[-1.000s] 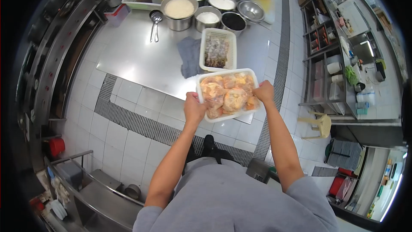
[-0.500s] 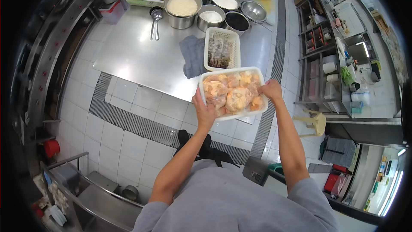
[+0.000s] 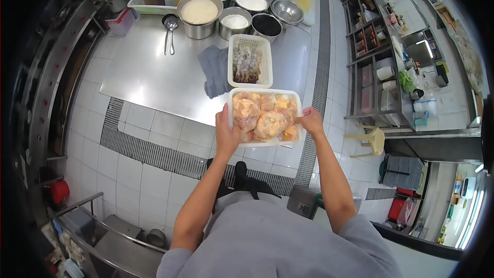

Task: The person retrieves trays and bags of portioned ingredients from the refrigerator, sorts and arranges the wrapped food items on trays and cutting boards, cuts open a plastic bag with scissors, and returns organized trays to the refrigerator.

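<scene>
A: State of the grip?

B: Both hands clamped on the white tub (image 3: 265,91). Left hand (image 3: 226,133) lies along the left end wall; right hand (image 3: 311,122) pinches the right end at the rim

A: Key relation in space?

B: Long axis of the tub runs left to right, from one hand to the other. Neither hand is nearer; each touches its own short end, so the load hangs on both

A: And the tub relative to the grip?

B: Directly between the hands, open side up, bagged orange-pink pieces (image 3: 270,125) inside

A: Place in the scene?

B: At the near edge of the steel table (image 3: 149,77), overlapping it in view; contact under the base cannot be told. White basket (image 3: 267,64) just beyond on the far side, grey cloth (image 3: 215,67) far and to the left
</scene>
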A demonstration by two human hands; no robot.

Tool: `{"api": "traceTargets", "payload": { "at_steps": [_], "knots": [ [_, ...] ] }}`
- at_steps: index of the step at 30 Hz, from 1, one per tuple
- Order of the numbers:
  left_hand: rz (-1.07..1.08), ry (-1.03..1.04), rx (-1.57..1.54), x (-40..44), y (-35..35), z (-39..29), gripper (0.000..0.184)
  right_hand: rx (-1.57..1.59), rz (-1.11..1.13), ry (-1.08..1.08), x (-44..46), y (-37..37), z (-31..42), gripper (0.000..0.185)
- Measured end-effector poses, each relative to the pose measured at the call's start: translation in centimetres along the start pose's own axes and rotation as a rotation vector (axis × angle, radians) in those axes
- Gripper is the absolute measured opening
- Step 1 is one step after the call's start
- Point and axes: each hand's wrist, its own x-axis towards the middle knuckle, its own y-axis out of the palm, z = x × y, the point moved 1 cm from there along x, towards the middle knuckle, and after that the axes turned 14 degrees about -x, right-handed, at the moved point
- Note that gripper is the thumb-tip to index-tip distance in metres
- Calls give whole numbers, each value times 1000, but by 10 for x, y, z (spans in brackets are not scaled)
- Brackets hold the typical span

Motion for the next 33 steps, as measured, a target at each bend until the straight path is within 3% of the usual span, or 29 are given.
{"api": "traceTargets", "payload": {
  "at_steps": [1,3,7,12,14,18,25,28,30,31,33],
  "knots": [
    [39,-58,15,2,-3,0,67,2,3,1,0,-2,4,38],
    [85,-118,34,3,-6,-4,69,-227,-134,-250,2,-10,15,44],
    [34,-151,257,15,-3,-15,62,-65,7,-187,32,1,15,46],
    [-27,-207,328,22,-2,-23,49,-350,-257,-183,22,9,23,43],
    [24,-305,388,24,-1,-30,45,-345,-161,-129,8,-9,41,41],
    [-1,-265,460,27,4,-29,45,-337,-27,-36,5,-17,44,40],
    [32,-263,517,22,-1,-34,39,-316,-72,-15,-4,-8,30,46],
    [36,-266,515,23,-4,-33,41,-202,-12,12,-14,-4,23,45],
    [48,-262,524,26,-6,-31,42,62,71,94,-10,15,8,46],
    [60,-269,545,29,-5,-29,43,62,68,89,-15,16,6,46],
    [69,-272,564,36,-3,-27,44,-8,124,-134,-26,18,4,48]
  ]
}}
